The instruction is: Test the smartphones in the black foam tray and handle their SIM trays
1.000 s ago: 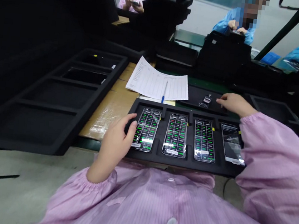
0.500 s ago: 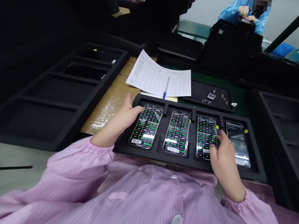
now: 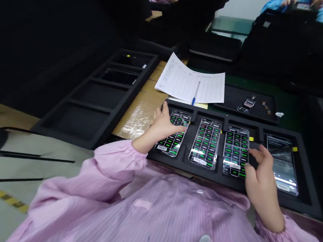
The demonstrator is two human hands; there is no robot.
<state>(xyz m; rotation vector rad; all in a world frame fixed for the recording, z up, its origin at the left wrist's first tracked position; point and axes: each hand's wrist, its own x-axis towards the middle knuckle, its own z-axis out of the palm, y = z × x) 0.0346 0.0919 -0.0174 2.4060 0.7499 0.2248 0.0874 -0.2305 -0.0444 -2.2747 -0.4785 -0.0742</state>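
A black foam tray (image 3: 182, 154) lies in front of me with several smartphones in its slots. My left hand (image 3: 162, 125) is open over the leftmost phone (image 3: 174, 140), its thumb stretched across the screen; whether it touches the glass I cannot tell. Beside it lies a second phone (image 3: 204, 145), also showing a grid of green and white labels. My right hand (image 3: 263, 183) has its fingers apart at the right edge of the third phone (image 3: 235, 151). A rightmost phone (image 3: 283, 164) shows a grey screen, partly covered by that hand.
Behind the tray lie printed sheets (image 3: 189, 83) with a blue pen (image 3: 196, 94). A shallow black tray (image 3: 231, 96) holds a small metal-framed device (image 3: 249, 102) and tiny parts. Another slotted tray (image 3: 92, 111) stands left, on taped cardboard (image 3: 138, 108). Co-workers sit beyond stacked black trays (image 3: 283, 45).
The camera has turned left, so everything sits farther right in view. My left thumb has moved from the leftmost phone's upper left edge across its screen. My right hand stays by the third phone.
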